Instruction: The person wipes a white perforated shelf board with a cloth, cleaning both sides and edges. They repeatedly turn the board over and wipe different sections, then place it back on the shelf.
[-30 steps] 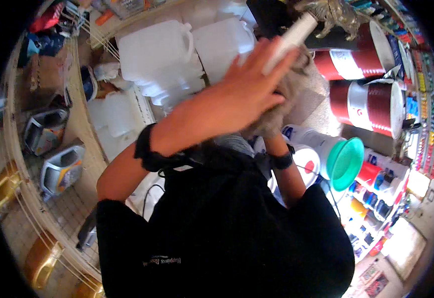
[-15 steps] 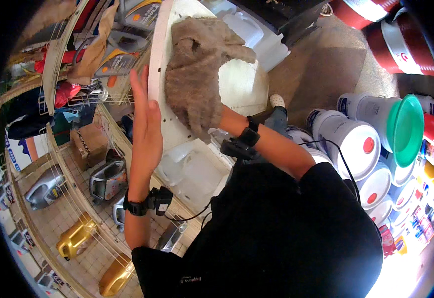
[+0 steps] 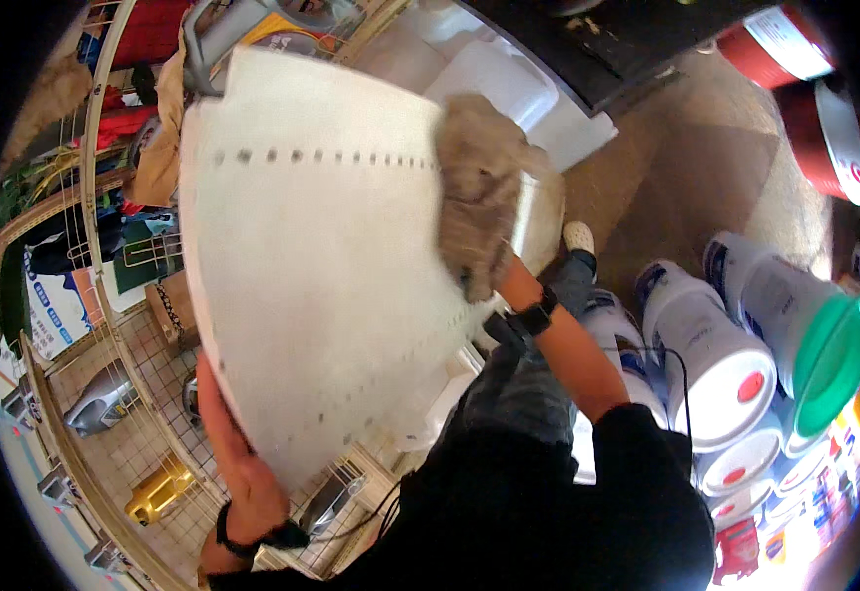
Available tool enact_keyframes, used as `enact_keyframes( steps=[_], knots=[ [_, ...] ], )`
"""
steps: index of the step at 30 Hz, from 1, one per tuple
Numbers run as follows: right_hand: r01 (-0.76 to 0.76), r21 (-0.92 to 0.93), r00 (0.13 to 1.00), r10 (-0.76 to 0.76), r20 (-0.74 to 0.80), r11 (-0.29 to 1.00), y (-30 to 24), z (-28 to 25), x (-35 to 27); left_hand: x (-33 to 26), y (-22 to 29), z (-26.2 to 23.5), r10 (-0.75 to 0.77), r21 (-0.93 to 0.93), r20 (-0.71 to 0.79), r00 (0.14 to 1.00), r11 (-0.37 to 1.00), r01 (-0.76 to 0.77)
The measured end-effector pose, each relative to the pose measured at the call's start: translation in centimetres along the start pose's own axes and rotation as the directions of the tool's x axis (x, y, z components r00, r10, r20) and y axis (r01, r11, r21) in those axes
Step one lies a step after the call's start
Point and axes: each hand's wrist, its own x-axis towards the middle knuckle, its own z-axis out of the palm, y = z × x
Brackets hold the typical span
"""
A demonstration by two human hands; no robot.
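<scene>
Left hand (image 3: pixel 240 465) at 7, along edge of one white panel (image 3: pixel 321 246) at 10; grip can't tell. Right arm reaches to 1, hand hidden by one brown rag (image 3: pixel 479 187) at panel edge; grip can't tell. Two red drums (image 3: pixel 843 148) at 2, one green basin (image 3: pixel 831 364) at 3.
</scene>
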Motion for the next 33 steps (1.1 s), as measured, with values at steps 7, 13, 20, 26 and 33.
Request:
enact_keyframes(
  steps=[7,13,20,26,33],
  knots=[
    [-0.484,-0.024,0.841,0.457,-0.29,0.875,17.6,-10.1,-4.7,-1.8,1.2,0.7,0.013,-0.16,-0.025,1.0,0.987,-0.017],
    [-0.673,-0.091,0.69,0.58,-0.433,0.734,21.5,-11.8,-6.7,-3.8,-2.7,-0.9,-0.057,-0.061,-0.081,0.995,0.997,0.052],
    [-0.46,-0.02,0.857,0.438,-0.272,0.888,15.0,-1.7,-9.3,-3.9,-3.4,-1.4,-0.193,0.094,-0.087,0.977,0.975,0.201],
    [-0.411,0.076,0.898,0.418,-0.142,0.909,16.6,-3.8,-4.1,-2.8,-3.2,-2.4,-0.085,0.071,-0.056,0.995,0.993,0.089],
    [-0.758,-0.116,0.645,0.712,-0.277,0.641,24.3,-10.2,-5.9,-3.7,-4.1,-2.1,-0.193,0.227,-0.197,0.961,0.945,0.236]
  ],
)
